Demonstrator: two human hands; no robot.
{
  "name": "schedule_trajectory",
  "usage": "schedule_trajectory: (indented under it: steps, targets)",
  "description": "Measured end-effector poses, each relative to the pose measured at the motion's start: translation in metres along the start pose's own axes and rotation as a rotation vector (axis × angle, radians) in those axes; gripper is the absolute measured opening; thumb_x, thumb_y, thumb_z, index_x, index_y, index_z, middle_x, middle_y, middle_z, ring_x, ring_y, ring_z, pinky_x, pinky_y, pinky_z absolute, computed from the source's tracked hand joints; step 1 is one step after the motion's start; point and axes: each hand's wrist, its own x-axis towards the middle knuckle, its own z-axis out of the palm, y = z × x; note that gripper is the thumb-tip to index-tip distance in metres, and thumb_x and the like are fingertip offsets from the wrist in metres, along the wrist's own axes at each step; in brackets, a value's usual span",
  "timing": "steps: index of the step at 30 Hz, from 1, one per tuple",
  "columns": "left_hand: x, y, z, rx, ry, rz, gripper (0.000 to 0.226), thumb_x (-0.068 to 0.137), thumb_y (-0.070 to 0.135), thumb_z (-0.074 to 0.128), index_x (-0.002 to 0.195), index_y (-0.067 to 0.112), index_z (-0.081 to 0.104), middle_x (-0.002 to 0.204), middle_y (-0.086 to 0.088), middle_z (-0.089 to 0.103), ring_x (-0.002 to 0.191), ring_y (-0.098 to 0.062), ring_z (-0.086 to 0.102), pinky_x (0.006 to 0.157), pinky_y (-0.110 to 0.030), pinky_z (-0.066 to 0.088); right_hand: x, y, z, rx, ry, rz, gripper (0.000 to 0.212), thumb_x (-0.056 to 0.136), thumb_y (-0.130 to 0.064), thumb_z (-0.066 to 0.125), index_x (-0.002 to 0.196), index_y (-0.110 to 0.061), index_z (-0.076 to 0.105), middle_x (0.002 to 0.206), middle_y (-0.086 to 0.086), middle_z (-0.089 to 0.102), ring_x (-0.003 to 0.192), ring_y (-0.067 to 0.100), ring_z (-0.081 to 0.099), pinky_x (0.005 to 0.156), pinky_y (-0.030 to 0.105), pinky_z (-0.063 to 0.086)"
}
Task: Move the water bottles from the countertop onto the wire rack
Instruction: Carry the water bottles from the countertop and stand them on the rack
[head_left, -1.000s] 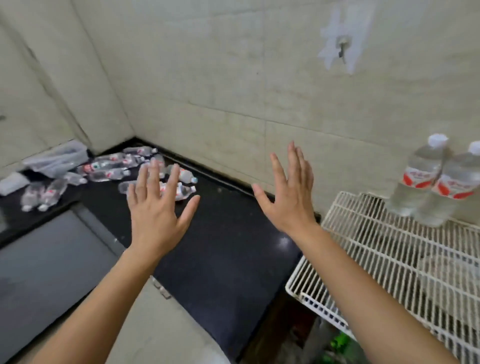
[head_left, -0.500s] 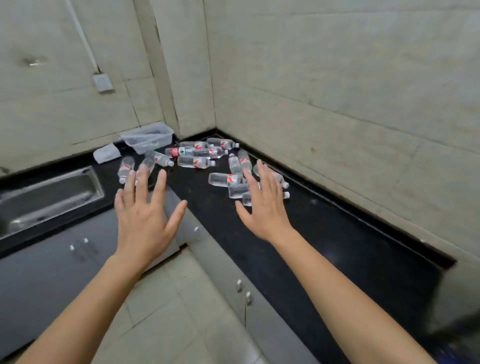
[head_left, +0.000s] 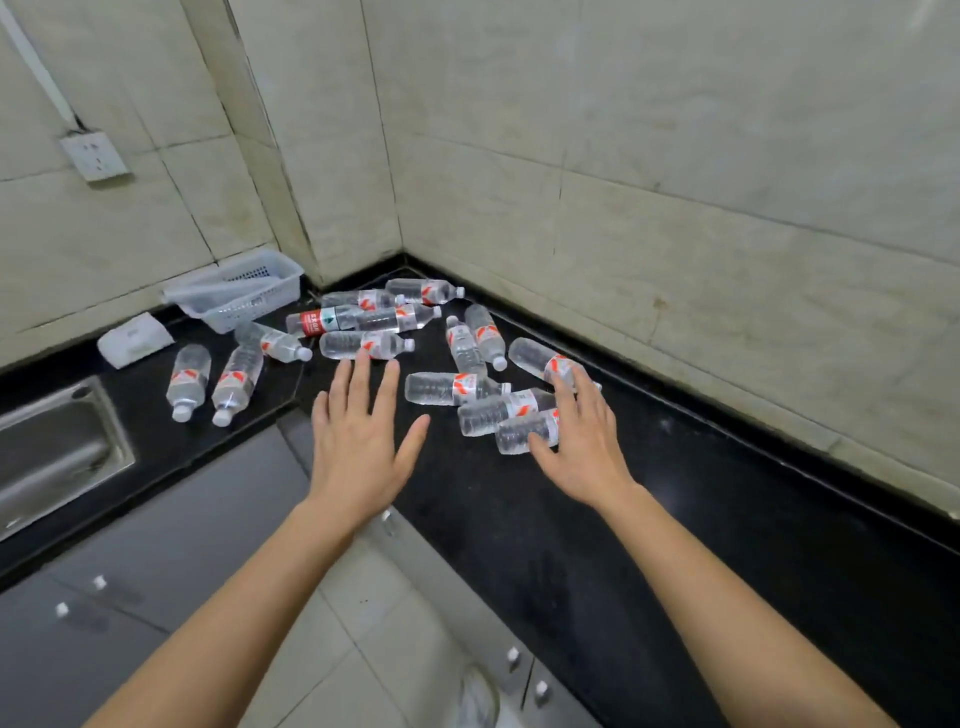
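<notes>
Several clear water bottles with red and white labels lie on their sides in the corner of the black countertop (head_left: 571, 519). My left hand (head_left: 358, 441) hovers open, fingers spread, just short of one bottle (head_left: 366, 345). My right hand (head_left: 584, 441) is open over the nearest bottles (head_left: 524, 434), its fingers above them; whether it touches them I cannot tell. Another bottle (head_left: 447, 388) lies between my two hands. Two more bottles (head_left: 234, 382) lie apart at the left, near the sink. The wire rack is out of view.
A white plastic basket (head_left: 239, 291) stands against the back wall, with a white packet (head_left: 132, 340) to its left. A steel sink (head_left: 52, 457) sits at the far left. Tiled walls close the corner. Grey cabinet fronts and a tiled floor lie below.
The view has swung left from the wire rack to the countertop corner. Both open hands have moved forward and now reach the pile of bottles.
</notes>
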Motion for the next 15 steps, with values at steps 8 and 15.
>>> schedule_trajectory:
  steps: [8,15]
  targets:
    - [0.121,-0.008,0.113,0.055,-0.361,0.136,0.072,0.102,0.057,0.035,0.161,0.020,0.017,0.171,-0.012,0.004,0.158,-0.031,0.002,0.124,-0.055,0.014,0.089,0.056,0.071,0.322,-0.171,0.657,0.102,0.088,-0.041,0.073,0.162,-0.015,0.009,0.170,0.017,0.007,0.155,0.038,0.012,0.122,0.054,0.022]
    - [0.172,-0.032,0.179,0.052,-0.510,0.154,0.070,0.102,0.050,0.043,0.157,0.011,0.028,0.168,-0.018,0.018,0.156,-0.035,0.012,0.121,-0.058,0.020,0.106,0.065,0.133,0.776,-0.203,1.227,0.115,0.078,-0.061,0.078,0.160,-0.014,0.012,0.157,0.017,0.031,0.143,0.036,0.038,0.118,0.045,0.036]
